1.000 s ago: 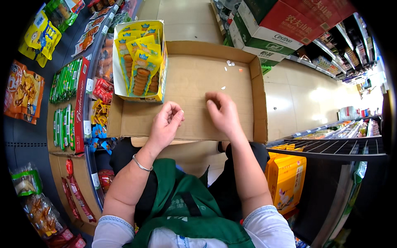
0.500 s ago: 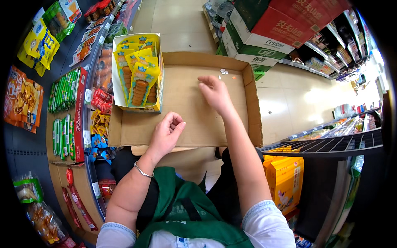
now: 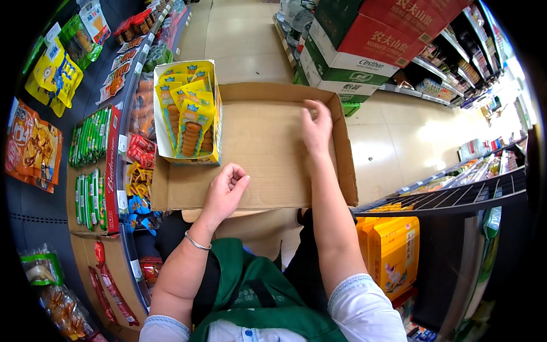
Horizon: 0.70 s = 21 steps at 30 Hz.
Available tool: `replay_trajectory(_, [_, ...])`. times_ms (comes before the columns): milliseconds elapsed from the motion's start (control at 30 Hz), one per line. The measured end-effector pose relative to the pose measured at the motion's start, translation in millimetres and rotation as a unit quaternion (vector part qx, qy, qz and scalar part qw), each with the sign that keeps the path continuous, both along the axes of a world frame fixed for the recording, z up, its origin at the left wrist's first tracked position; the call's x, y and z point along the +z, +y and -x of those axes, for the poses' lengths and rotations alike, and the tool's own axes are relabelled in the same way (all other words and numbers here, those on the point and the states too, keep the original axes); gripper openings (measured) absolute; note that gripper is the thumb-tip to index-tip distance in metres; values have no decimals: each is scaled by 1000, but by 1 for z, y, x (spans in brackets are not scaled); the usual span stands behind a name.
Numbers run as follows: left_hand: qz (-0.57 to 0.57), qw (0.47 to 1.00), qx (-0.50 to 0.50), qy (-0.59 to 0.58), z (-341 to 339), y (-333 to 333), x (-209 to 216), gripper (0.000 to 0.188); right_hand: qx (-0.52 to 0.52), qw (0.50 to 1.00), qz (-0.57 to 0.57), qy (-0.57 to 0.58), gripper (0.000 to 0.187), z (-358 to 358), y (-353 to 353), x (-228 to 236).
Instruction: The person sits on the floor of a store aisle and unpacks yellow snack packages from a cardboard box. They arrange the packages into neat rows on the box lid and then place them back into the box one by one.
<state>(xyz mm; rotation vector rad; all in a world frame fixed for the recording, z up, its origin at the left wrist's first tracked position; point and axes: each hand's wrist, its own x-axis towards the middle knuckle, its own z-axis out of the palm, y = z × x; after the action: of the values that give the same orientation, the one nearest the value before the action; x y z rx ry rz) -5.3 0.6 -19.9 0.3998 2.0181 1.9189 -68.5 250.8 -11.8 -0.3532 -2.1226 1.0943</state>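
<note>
The person's right hand point(image 3: 317, 128) has swung farther from the left hand point(image 3: 227, 191), toward the far right corner of the cardboard tray point(image 3: 268, 142), and the small pale scraps lying earlier just to its right have dropped from view.

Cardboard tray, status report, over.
Left hand half-curled at near edge; right hand toward far-right corner, grip unclear. Cardboard tray beneath both. Snack box occupies far-left end.
</note>
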Motion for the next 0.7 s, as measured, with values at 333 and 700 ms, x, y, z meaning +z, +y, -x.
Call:
replay_trajectory(333, [10,1000,-5,5,-2,-1,2,11,68,984,-90,-137,20,-38,-6,7])
replay_trajectory(700, [18,1000,-11,6,-3,-6,2,7,131,983,-97,-87,30,-45,-28,8])
